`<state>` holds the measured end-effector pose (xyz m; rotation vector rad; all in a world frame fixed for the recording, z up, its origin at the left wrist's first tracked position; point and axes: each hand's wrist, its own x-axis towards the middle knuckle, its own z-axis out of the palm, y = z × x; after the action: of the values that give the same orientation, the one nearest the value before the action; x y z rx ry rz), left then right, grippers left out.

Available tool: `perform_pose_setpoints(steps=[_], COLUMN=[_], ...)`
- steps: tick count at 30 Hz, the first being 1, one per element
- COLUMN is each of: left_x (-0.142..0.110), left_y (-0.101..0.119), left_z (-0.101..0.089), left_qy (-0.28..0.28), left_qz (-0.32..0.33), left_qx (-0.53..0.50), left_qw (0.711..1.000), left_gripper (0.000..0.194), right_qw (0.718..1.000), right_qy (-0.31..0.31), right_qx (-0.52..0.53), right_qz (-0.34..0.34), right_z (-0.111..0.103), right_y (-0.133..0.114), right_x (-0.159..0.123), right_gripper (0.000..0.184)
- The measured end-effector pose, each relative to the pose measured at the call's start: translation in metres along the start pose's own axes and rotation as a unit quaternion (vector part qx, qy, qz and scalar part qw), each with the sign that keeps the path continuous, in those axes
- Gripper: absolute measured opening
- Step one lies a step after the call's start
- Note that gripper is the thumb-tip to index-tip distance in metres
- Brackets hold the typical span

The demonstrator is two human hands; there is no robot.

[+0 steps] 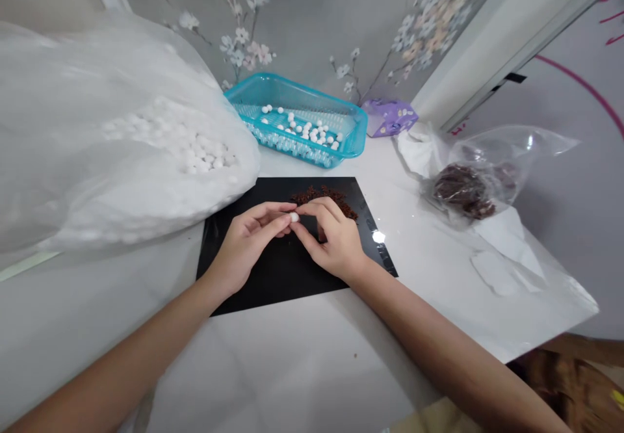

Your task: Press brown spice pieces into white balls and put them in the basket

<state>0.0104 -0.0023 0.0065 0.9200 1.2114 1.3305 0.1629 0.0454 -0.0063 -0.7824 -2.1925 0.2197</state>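
Both hands (242,243) together pinch a small white ball (294,217) over the black mat (273,277), near reddish-brown bits (336,194)

The white ball (294,217) looks matt, the tabletop (277,361) glossy.

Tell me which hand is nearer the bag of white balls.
Left: the left hand is near the right end of the bag; the right hand is farther right.

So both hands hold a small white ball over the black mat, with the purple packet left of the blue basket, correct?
No, the head view shows the purple packet right of the blue basket. The left hand and right hand hold the white ball.
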Motion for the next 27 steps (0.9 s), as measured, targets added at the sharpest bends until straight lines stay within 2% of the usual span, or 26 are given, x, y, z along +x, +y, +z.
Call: perform_pose_setpoints(steps=[3, 5, 8, 10, 12, 14, 16, 18, 20, 22, 25, 27], left_x=[0.000, 0.000, -0.001, -0.002, -0.002, -0.003, -0.003, -0.003, -0.002, -0.001, -0.001, -0.001], left_y=[-0.001, -0.001, 0.000, 0.000, 0.001, 0.001, 0.001, 0.001, 0.000, 0.000, -0.001, -0.001], left_z=[-0.002, -0.003, -0.003, -0.003, -0.003, -0.004, -0.004, -0.004, -0.004, -0.004, -0.004, -0.003], left_qy=[0.010, 0.016, 0.017, 0.017, 0.015, 0.011, 0.008, 0.010, 0.013, 0.012, 0.011, 0.014], left_qz=[-0.012, -0.023, -0.030, -0.028, -0.026, -0.024, -0.027, -0.032, -0.032, -0.027, -0.017, -0.018], left_qx=[-0.012, -0.027, -0.033, -0.025, -0.021, -0.024, -0.028, -0.031, -0.037, -0.047, -0.065, -0.074], left_qw=[1.000, 0.999, 0.999, 0.999, 0.999, 0.999, 0.999, 0.999, 0.999, 0.998, 0.998, 0.997], left_gripper=[0.029, 0.033, 0.028, 0.026, 0.025, 0.025, 0.024, 0.022, 0.021, 0.018, 0.011, 0.010], right_qw=[1.000, 0.998, 0.989, 0.981, 0.976, 0.973, 0.977, 0.986, 0.985, 0.979, 0.968, 0.964], right_qy=[0.013, 0.044, 0.102, 0.107, 0.075, 0.032, 0.003, -0.029, -0.093, -0.145, -0.205, -0.221], right_qx=[-0.013, -0.038, -0.109, -0.151, -0.186, -0.199, -0.186, -0.156, -0.142, -0.141, -0.146, -0.149], right_qz=[0.000, 0.000, 0.022, 0.055, 0.087, 0.115, 0.105, 0.047, 0.000, -0.011, -0.010, -0.008], right_z=[-0.002, -0.005, -0.012, -0.015, -0.016, -0.012, -0.003, 0.011, 0.030, 0.051, 0.079, 0.090], right_y=[0.001, 0.008, 0.027, 0.044, 0.056, 0.058, 0.046, 0.023, -0.002, -0.020, -0.031, -0.031], right_x=[0.004, 0.015, 0.045, 0.073, 0.099, 0.119, 0.130, 0.136, 0.139, 0.142, 0.150, 0.155], right_gripper=[0.015, 0.014, 0.018, 0.019, 0.015, 0.020, 0.026, 0.022, 0.022, 0.024, 0.026, 0.026])
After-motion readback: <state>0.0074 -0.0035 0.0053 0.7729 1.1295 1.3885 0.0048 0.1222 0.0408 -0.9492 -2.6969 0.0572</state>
